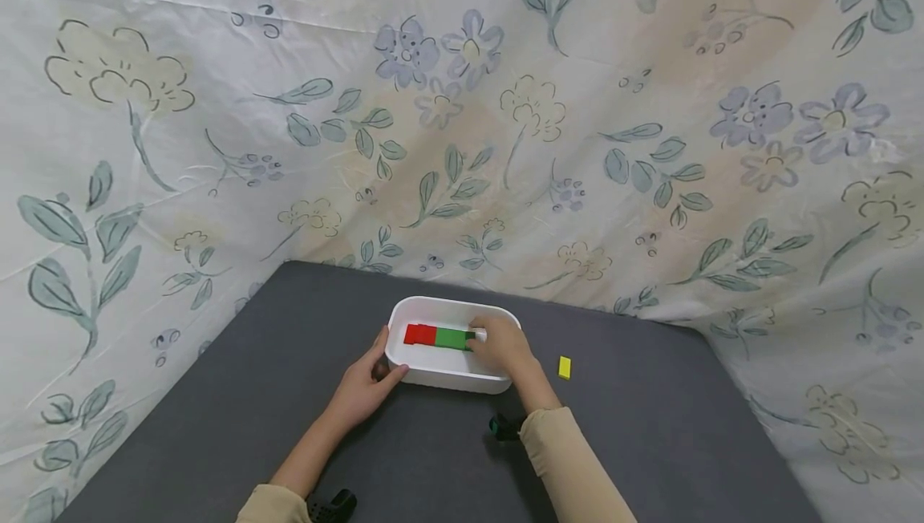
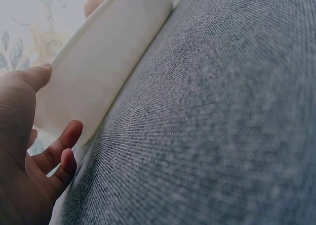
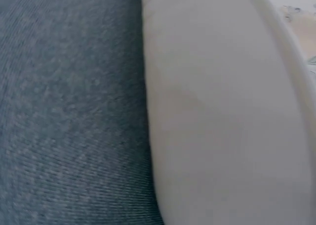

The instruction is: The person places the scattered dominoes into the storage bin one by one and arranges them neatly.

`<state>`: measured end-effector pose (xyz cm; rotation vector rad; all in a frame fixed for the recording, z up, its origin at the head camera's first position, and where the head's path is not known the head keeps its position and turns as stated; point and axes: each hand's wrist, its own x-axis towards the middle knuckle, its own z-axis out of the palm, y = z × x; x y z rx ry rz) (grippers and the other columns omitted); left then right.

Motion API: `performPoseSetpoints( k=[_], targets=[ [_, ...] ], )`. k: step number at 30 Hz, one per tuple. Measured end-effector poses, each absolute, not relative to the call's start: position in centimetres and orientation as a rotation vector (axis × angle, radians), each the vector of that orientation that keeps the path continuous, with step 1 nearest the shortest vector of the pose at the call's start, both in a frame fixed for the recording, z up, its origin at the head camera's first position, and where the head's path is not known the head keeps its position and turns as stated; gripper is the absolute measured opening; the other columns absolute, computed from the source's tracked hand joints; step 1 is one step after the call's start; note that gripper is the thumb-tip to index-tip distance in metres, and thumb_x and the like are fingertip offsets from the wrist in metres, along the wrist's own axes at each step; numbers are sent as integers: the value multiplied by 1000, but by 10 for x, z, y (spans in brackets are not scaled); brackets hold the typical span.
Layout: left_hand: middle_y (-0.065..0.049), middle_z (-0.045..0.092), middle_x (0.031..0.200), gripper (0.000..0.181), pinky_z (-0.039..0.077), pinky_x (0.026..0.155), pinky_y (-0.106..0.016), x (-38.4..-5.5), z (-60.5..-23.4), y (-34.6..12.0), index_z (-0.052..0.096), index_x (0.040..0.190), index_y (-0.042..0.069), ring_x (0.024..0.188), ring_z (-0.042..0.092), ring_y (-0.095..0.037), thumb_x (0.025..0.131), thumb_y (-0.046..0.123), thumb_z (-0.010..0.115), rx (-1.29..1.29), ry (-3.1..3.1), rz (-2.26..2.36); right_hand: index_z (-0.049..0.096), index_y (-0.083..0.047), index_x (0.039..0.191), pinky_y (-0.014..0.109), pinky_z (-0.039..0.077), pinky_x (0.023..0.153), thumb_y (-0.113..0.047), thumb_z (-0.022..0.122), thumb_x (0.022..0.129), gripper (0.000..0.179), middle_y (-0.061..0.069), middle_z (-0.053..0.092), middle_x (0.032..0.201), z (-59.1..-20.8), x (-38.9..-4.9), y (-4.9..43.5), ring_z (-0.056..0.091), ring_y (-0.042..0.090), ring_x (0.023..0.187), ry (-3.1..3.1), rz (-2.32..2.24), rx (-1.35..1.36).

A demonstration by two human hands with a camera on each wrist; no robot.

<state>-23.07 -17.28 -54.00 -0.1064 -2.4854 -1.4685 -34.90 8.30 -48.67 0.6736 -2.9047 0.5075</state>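
Note:
A white plastic tub (image 1: 451,379) with rounded corners sits on the grey cloth. Inside it, a red block (image 1: 421,334) and a green block (image 1: 451,338) lie end to end in a row. My right hand (image 1: 500,344) reaches over the right side of the tub, pinching a small dark green block (image 1: 470,336) at the row's right end; its fingertips partly cover that piece. Around the tub's left end, my left hand (image 1: 366,387) holds it, thumb at the front rim. The left wrist view shows that thumb against the tub wall (image 2: 94,71). In the right wrist view the hand is hidden; only the tub's outer wall (image 3: 222,116) shows.
A yellow block (image 1: 565,367) lies on the grey cloth-covered table (image 1: 650,427), to the right of the tub. Floral fabric (image 1: 462,130) hangs behind the table and along its sides. Black wrist devices (image 1: 507,427) sit below both hands.

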Motion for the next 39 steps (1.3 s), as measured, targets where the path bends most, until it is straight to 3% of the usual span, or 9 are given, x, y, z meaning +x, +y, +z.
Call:
performPoseSetpoints(
  k=[3,6,9,15,23,32,39],
  targets=[
    [-16,61,141,89,42,64,-25,-229,-540,-172,30,167,6,81,52,-16,97,29,80,-106,-2490,-1468,78,-8,127,42,57,87,-23,82,94,37,10,75,127,-487,-347,88,70,24,97,-2820,680,704],
    [-16,62,139,89,42,65,-25,-225,-541,-172,30,167,6,80,52,-16,97,29,80,-98,-2493,-1480,78,-4,125,34,50,68,-20,82,93,36,10,77,121,-490,-342,95,60,16,76,-2735,784,783],
    [-16,58,148,88,43,66,-25,-223,-544,-173,30,167,7,80,53,-15,97,29,80,-89,-2496,-1493,76,-2,127,34,51,69,-19,81,95,36,11,76,124,-493,-334,102,63,19,81,-2697,812,816],
    [-16,47,161,88,43,66,-25,-222,-546,-173,30,167,8,82,53,-16,97,30,79,-84,-2492,-1508,74,0,131,50,56,85,-15,79,95,40,14,74,130,-492,-318,119,69,34,102,-2614,884,784],
    [-15,43,165,89,44,66,-25,-223,-543,-173,30,167,8,82,53,-16,97,30,80,-91,-2484,-1511,73,-2,133,49,53,81,-13,82,93,43,15,72,134,-497,-306,152,68,30,98,-2540,886,608],
    [-15,39,167,89,44,66,-25,-225,-540,-174,30,167,7,84,54,-17,97,31,80,-105,-2477,-1519,69,-1,139,57,53,87,-17,82,95,49,17,68,140,-507,-309,199,67,34,102,-2549,845,470],
    [-15,49,160,89,44,67,-26,-228,-539,-175,30,167,8,83,54,-16,98,31,79,-113,-2475,-1501,66,1,141,42,49,66,-16,81,96,50,24,68,137,-499,-312,231,67,35,91,-2560,835,378]
  ],
)
